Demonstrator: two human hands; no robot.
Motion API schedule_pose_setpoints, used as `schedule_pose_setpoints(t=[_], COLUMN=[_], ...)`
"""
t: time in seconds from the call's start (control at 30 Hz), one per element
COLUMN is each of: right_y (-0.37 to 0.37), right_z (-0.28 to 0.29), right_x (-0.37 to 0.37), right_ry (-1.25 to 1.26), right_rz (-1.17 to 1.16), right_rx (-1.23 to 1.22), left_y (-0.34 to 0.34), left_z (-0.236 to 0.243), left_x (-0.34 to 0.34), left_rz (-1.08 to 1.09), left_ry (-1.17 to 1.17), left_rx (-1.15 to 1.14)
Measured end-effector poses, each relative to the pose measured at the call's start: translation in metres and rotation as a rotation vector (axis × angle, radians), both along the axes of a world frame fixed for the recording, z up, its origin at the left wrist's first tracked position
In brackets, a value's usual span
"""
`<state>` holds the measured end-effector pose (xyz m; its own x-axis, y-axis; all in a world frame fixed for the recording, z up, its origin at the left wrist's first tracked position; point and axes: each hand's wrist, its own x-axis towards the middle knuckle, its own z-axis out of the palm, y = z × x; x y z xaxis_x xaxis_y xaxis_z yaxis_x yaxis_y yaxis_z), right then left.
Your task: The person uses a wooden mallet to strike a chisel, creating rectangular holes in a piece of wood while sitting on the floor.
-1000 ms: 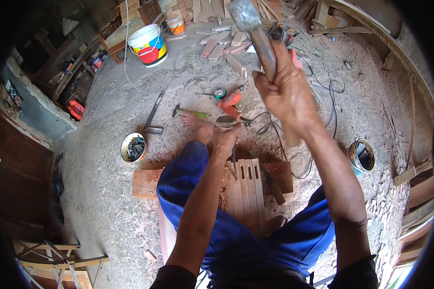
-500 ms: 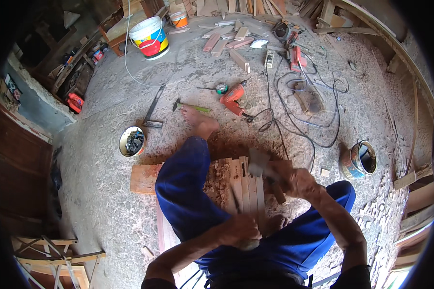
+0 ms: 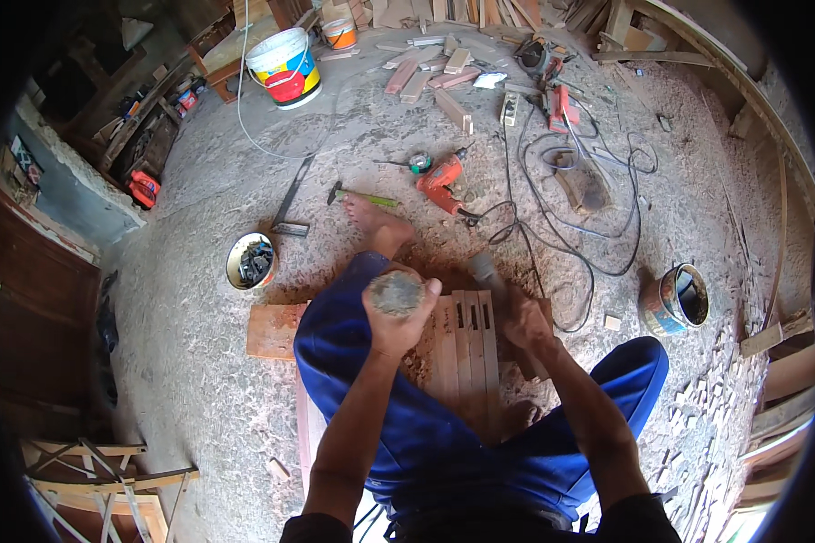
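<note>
- Two hands at work over a set of wooden slats (image 3: 466, 348) lying on the floor between the person's knees, on top of a reddish board (image 3: 276, 330).
- L hand (image 3: 397, 312): closed fist round a grey, round-ended object (image 3: 396, 292), held up toward the camera, above the slats. Can't tell what it is; looks like a stone or a worn tool butt. Judged dense, hard, rough, so not slippery.
- R hand (image 3: 525, 321): closed on a hammer (image 3: 487, 271), head blurred, at the far R corner of the slats. Judged head-heavy and stiff; best held low on the handle for swing, higher up for control.
- Slats: stiff, light, with narrow slots cut in them; thin parts prob. split if struck hard. Take hold by the long outer edges, not across the slots.
- Nearby on the floor, well apart from the hands: orange drill (image 3: 441, 178), green-handled hammer (image 3: 358, 195), tin of small parts (image 3: 251, 261), paint can (image 3: 677, 299), black cables (image 3: 598, 217).
- Floor dusty, sawdust about: footing and loose pieces may slide.
</note>
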<state>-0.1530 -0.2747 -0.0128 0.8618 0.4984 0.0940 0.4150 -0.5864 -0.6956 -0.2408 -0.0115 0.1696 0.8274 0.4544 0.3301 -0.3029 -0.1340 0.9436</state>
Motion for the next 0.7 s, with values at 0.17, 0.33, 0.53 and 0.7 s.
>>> schedule_pose_setpoints(t=[0.17, 0.33, 0.53, 0.7], right_y=[-0.007, 0.001, 0.010, 0.011], right_z=[0.097, 0.142, 0.139, 0.147], right_x=[-0.021, -0.050, -0.057, -0.061], right_ry=[0.077, 0.261, 0.354, 0.466], right_rz=[-0.080, -0.141, -0.178, -0.203], right_rx=[0.104, 0.230, 0.297, 0.398], left_y=[-0.018, -0.025, -0.029, -0.030], left_z=[-0.013, -0.010, -0.014, -0.019], left_x=[0.011, 0.013, 0.015, 0.026], left_rz=[-0.158, -0.208, -0.148, -0.071], left_ry=[0.026, 0.032, 0.076, 0.000], left_rx=[-0.072, -0.101, -0.048, 0.040])
